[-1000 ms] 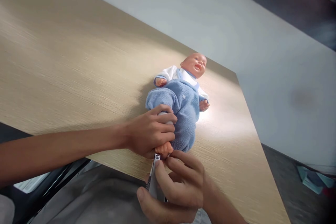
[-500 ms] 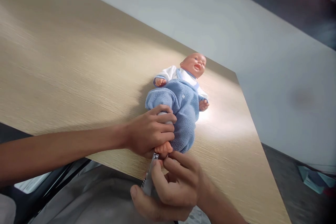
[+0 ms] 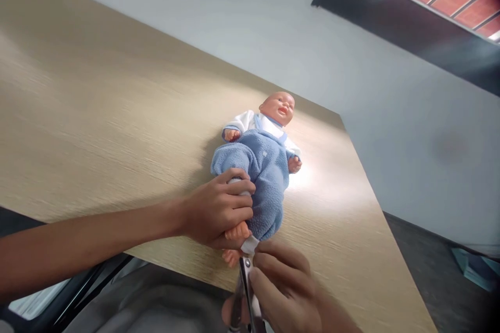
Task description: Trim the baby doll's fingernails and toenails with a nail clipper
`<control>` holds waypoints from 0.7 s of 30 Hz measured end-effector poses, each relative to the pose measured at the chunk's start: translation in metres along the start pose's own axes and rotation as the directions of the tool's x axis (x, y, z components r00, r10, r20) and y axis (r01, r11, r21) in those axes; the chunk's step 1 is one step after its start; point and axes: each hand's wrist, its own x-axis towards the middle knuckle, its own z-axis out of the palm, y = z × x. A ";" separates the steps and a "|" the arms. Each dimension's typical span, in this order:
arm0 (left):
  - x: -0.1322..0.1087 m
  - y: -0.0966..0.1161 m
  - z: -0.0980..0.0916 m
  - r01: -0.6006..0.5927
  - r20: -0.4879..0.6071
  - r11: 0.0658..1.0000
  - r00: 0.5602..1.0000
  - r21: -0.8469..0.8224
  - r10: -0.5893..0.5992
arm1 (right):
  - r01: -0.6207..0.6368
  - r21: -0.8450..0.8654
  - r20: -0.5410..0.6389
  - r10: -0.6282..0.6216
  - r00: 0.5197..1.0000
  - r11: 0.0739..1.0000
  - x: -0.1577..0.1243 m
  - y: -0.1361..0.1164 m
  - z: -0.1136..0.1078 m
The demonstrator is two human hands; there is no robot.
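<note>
A baby doll (image 3: 262, 161) in blue fleece overalls and a white top lies on its back, head away from me. My left hand (image 3: 219, 210) is closed around its lower leg, and an orange-pink foot (image 3: 236, 231) pokes out below my fingers. Just beneath it shows the other foot (image 3: 232, 257), beside a small white cloth piece (image 3: 250, 244). My right hand (image 3: 291, 286) grips a silver nail clipper (image 3: 247, 276), its lever spread from the body and its jaw end close to the lower foot. Whether the jaws touch the toes, I cannot tell.
The doll lies on a light wood table (image 3: 117, 114), near its right end. A pale wall (image 3: 234, 15) stands behind. Below the near edge are my grey-clothed lap (image 3: 156, 302) and a black chair part. Dark floor shows at the right.
The nail clipper and right hand have moved slightly right and down in view, and the clipper's lever now stands apart. The second foot has come into view. My left hand keeps its hold.
</note>
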 end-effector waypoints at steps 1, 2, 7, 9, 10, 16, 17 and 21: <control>0.000 0.000 0.000 -0.001 -0.002 1.000 1.000 0.000 0.001 | 0.007 -0.003 -0.026 -0.007 1.000 1.000 -0.001 -0.001 -0.002; 0.001 0.000 0.000 -0.002 -0.005 1.000 1.000 0.000 0.002 | 0.021 -0.008 -0.049 -0.022 0.999 1.000 0.000 -0.002 -0.003; 0.001 0.001 -0.001 0.010 0.011 0.999 1.000 -0.037 -0.009 | 0.020 0.003 -0.201 -0.019 0.979 1.000 0.013 0.000 0.000; -0.001 0.003 0.000 -0.005 0.075 0.999 0.997 -0.040 0.008 | 0.034 0.015 -0.246 -0.029 0.969 0.999 0.017 0.006 0.002; -0.003 0.004 0.001 -0.017 0.121 0.999 0.992 -0.031 0.021 | 0.067 0.012 -0.251 -0.062 0.966 0.998 0.018 0.010 0.003; -0.016 0.008 0.005 -0.083 0.286 0.996 0.955 0.014 0.076 | 0.201 -0.084 -0.401 -0.218 0.890 0.976 0.018 0.039 0.011; -0.017 0.008 0.004 -0.085 0.295 0.996 0.952 0.013 0.078 | 0.186 -0.077 -0.421 -0.201 0.885 0.979 0.019 0.042 0.012; -0.018 0.012 0.002 -0.080 0.329 0.996 0.942 0.025 0.067 | 0.113 0.000 -0.419 -0.103 0.902 0.994 0.025 0.044 0.012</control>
